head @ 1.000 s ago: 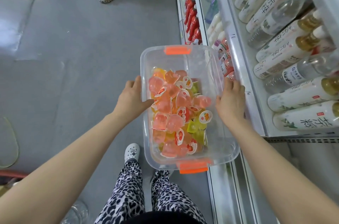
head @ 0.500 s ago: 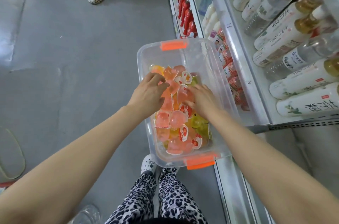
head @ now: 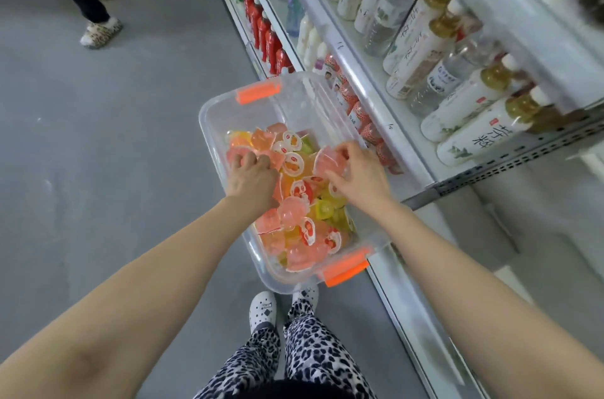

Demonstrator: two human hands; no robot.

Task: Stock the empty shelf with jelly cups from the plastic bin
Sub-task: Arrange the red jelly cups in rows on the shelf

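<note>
Gathering is the step in hand: both hands are down among the small pink, orange and yellow-green sealed jelly cups (head: 294, 225), which lie heaped in the clear rectangular plastic bin (head: 209, 124) with orange latches at its two ends. The left hand (head: 251, 179) has its fingers curled down into the pile at the bin's left wall, closing on pink jelly cups there. The right hand (head: 356, 173) has fingers and thumb bent round a pink cup tipped up near the right wall. No cup has reached a shelf yet, so stocking looks to be at its very start. The bin sits just beside the white metal shelving (head: 421, 169), below the rows of pale labelled drink bottles (head: 474, 94) lying on an upper tier. Which tier is the empty one cannot be told for certain. Next, I judge, each hand must lift its handful clear of the bin's rim without spilling, carry it rightward, and set it down lid-up.
</note>
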